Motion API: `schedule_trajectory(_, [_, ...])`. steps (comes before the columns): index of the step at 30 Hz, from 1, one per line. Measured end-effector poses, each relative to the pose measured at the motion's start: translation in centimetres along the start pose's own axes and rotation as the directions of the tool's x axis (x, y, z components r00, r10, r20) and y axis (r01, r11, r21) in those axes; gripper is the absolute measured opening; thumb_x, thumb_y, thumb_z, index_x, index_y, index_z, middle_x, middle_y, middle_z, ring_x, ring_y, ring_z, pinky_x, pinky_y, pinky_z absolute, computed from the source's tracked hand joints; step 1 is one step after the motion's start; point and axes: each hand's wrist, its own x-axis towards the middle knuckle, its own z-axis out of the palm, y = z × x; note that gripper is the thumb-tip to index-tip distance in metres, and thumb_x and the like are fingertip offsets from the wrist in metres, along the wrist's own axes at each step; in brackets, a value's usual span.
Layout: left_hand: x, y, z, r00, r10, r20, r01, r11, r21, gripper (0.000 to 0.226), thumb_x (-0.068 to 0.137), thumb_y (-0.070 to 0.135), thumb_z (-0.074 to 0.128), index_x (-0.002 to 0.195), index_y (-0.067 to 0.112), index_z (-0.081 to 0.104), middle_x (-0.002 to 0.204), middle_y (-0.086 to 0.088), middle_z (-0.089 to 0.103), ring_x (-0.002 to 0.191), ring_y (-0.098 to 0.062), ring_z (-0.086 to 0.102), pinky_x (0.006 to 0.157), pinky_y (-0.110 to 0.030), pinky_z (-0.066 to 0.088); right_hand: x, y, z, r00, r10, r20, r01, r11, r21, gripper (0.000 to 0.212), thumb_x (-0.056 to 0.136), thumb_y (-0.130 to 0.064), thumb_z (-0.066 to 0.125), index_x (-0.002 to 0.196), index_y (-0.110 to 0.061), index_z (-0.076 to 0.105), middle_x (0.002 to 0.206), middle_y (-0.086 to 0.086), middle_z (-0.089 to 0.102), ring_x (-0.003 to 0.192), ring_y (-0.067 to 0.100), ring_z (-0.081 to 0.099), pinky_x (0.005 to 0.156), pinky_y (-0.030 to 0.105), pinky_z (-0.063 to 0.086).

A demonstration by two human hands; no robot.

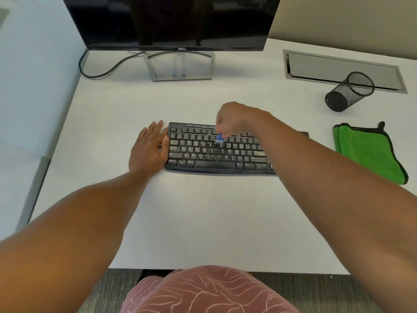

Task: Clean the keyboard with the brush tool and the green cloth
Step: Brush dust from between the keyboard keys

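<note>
Head view: the keyboard (pixel 216 150) lies mid-worktop. The left hand (pixel 147 146), fingers straight and together, steadies its left end. The right hand (pixel 234 119) curls its fingers round the blue brush tool (pixel 220 137), tip on the upper key rows, so brushing seems underway. Next likely needs the green cloth (pixel 367 152), folded near the right edge.

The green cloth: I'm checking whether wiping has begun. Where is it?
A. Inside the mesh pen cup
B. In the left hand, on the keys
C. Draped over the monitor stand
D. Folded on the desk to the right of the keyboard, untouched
D: the green cloth lies folded on the desk right of the keyboard, while the right hand holds the blue brush tool over the keys.
</note>
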Motion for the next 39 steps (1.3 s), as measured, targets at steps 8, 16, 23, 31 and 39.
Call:
schedule_trajectory(8, [0.1,-0.2,-0.1,1.000,0.008,-0.002,-0.008,1.000,-0.012,0.057,0.105,0.043,0.018,0.153,0.025,0.043,0.162,0.002,0.034,0.153,-0.015,0.021,0.126,-0.032,0.010,2.8,-5.5,2.6,0.986,-0.129,-0.101,0.160,0.901,0.404,0.022,0.091,-0.006,0.054,0.096,-0.012,0.074,0.079,-0.011,0.060,0.069,0.003,0.052,0.054,0.016,0.035])
schedule_trajectory(16, [0.2,-0.2,0.0,1.000,0.013,-0.017,-0.013,1.000,-0.019,0.056,0.105,0.041,0.020,0.150,0.023,0.048,0.161,0.000,0.036,0.152,-0.016,0.024,0.126,-0.032,0.012,3.7,-7.4,2.9,0.984,-0.174,-0.033,0.177,0.972,0.152,0.022,0.090,-0.005,0.048,0.093,-0.004,0.070,0.090,0.008,0.063,0.071,0.017,0.054,0.060,0.028,0.045])
schedule_trajectory(23, [0.2,-0.1,0.0,1.000,0.013,-0.017,-0.013,1.000,-0.025,0.056,0.104,0.040,0.021,0.149,0.023,0.049,0.161,0.002,0.036,0.152,-0.016,0.024,0.126,-0.032,0.011,3.5,-7.7,0.5,0.988,-0.155,0.018,0.156,0.984,-0.092,0.018,0.084,-0.003,0.047,0.071,-0.006,0.059,0.075,0.007,0.054,0.064,0.023,0.048,0.055,0.028,0.037])
schedule_trajectory(31, [0.2,-0.2,0.1,1.000,0.012,-0.007,-0.012,1.000,-0.021,0.057,0.104,0.041,0.020,0.149,0.022,0.050,0.161,0.002,0.036,0.152,-0.016,0.024,0.126,-0.034,0.012,3.1,-5.4,1.6,0.997,-0.056,0.059,0.061,0.995,-0.077,0.015,0.086,-0.001,0.048,0.075,0.000,0.059,0.080,0.012,0.058,0.065,0.022,0.047,0.054,0.029,0.037])
schedule_trajectory(39, [0.2,-0.3,0.1,1.000,0.006,0.003,-0.006,1.000,-0.009,0.058,0.104,0.043,0.018,0.151,0.024,0.047,0.162,0.002,0.034,0.153,-0.014,0.022,0.126,-0.032,0.010,2.0,-2.0,1.6,0.996,-0.079,0.039,0.075,0.993,0.092,0.026,0.090,-0.005,0.047,0.103,0.002,0.069,0.088,0.017,0.064,0.063,0.015,0.042,0.052,0.025,0.034])
